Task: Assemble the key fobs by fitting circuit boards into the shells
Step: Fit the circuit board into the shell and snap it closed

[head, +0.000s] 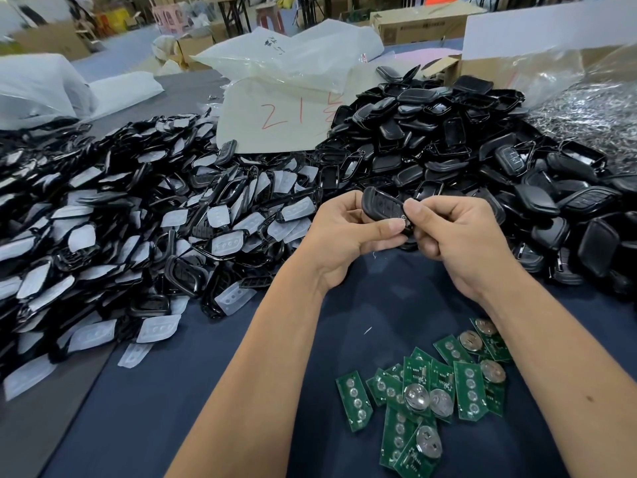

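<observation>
Both my left hand (344, 232) and right hand (455, 232) pinch one black key fob (382, 210) at center, apparently being pressed closed, while loose circuit boards (431, 391) at 5 o'clock and heaped shells (465, 160) at 1 o'clock await assembly.

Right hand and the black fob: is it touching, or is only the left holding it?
Touching. The head view shows the right hand pinching the black fob at its end, while the left hand grips it too.

Shell heaps (465, 160) behind circuit boards (427, 391) (frames (120, 219) further left)
</observation>
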Demonstrator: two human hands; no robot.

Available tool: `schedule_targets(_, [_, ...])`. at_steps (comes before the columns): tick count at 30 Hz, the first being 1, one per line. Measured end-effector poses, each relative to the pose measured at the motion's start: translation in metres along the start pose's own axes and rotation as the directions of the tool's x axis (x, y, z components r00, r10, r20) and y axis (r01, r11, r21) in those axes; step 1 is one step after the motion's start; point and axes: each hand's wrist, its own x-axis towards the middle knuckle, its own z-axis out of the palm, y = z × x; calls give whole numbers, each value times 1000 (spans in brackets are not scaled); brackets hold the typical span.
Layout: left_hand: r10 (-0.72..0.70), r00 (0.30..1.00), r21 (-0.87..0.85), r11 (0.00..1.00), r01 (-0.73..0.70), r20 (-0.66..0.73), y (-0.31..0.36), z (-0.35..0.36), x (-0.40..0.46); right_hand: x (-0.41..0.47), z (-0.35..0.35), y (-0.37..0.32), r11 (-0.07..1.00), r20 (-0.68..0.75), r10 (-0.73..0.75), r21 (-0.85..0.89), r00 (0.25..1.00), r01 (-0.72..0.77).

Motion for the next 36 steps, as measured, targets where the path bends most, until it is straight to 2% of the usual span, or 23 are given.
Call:
schedule_targets(4, [-11, 1000, -7, 1000, 11, -9, -1, 0, 1, 0, 2, 0, 1000, -25, 1, 0, 1000, -1])
schedule_targets(8, [14, 997, 17, 1000, -13, -81, -5, 3, 2, -1, 4, 1, 999, -55, -2, -40, 998, 0])
schedule_targets(12, [118, 966, 92, 991, -99, -231, -8, 7, 5, -5, 7, -1, 996, -44, 11, -85, 999, -15])
schedule_targets(14, [194, 942, 122, 979, -166, -275, -9, 11, 7, -4, 10, -1, 998, -70, 50, -45, 996, -53])
schedule_targets(17, [262, 939, 168, 959, -227, -225, -9, 30, 16, -3, 11, -3, 992, -165, 116, 72, 980, -105])
schedule_targets(20, [277, 948, 271, 935, -229, -155, -5, 52, 32, -2, 9, -8, 982, -306, 117, 176, 945, -64])
schedule_targets(23, [280, 959, 449, 863, -230, -47, 0, 76, 50, -2, 16, -9, 956, -510, 152, 293, 846, 5])
schedule_targets(27, [246, 965, 484, 837, -256, 85, 5, 111, 66, -4, 19, -11, 948, -680, 159, 307, 716, 82])
schedule_targets(31, [171, 970, 495, 836, -237, 176, 4, 137, 69, 5, -8, -24, 901, -774, 155, 365, 614, 233])
schedule_targets(33, [161, 971, 454, 862, -226, 177, 4, 138, 65, 9, -22, -26, 894, -781, 140, 364, 609, 261])
schedule_targets(36, [182, 970, 434, 870, -234, 159, 5, 124, 58, 10, -26, -23, 924, -730, 99, 320, 676, 211])
